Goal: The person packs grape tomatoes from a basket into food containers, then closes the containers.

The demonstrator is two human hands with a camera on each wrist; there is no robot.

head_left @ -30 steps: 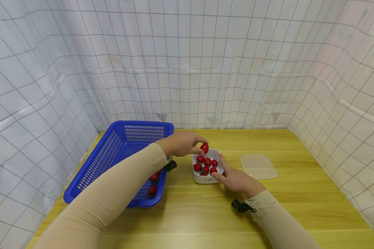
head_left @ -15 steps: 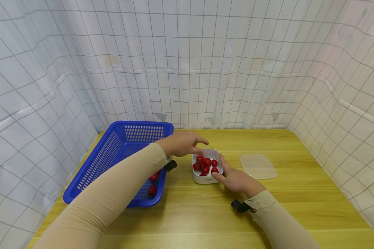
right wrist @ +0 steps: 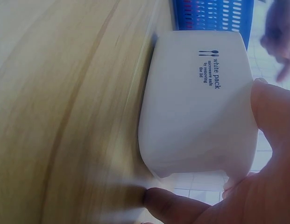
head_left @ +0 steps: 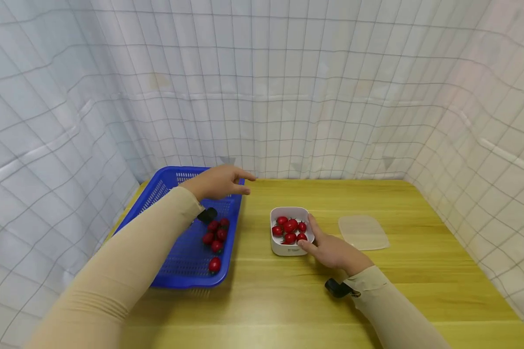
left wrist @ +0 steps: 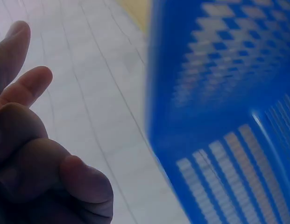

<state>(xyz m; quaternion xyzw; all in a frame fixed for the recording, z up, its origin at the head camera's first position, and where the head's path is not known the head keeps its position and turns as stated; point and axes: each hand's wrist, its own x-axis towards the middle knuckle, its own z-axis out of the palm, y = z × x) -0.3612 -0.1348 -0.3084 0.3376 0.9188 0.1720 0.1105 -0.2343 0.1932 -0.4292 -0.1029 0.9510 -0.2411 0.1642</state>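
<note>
My left hand (head_left: 220, 182) hovers over the back right part of the blue plastic basket (head_left: 229, 249), thumb and forefinger apart and nothing between them. In the left wrist view its fingers (left wrist: 35, 84) show beside the basket's slotted wall (left wrist: 168, 116). My right hand (head_left: 334, 249) holds the white food container (head_left: 288, 249) at its right side, the thumb over the near rim. Several red cherry tomatoes (head_left: 290, 225) lie in that container. More cherry tomatoes (head_left: 221, 234) are along the basket's right side. Small printed lettering marks the container's wall (right wrist: 196, 112) in the right wrist view.
A translucent flat lid (head_left: 363, 232) lies on the wooden table (head_left: 288, 300), right of the container. White gridded curtains (head_left: 288, 97) hang behind the table and along both sides.
The left hand let a cherry tomato drop into the container, then moved left and back over the basket. More tomatoes in the basket now show. The right hand stays at the container.
</note>
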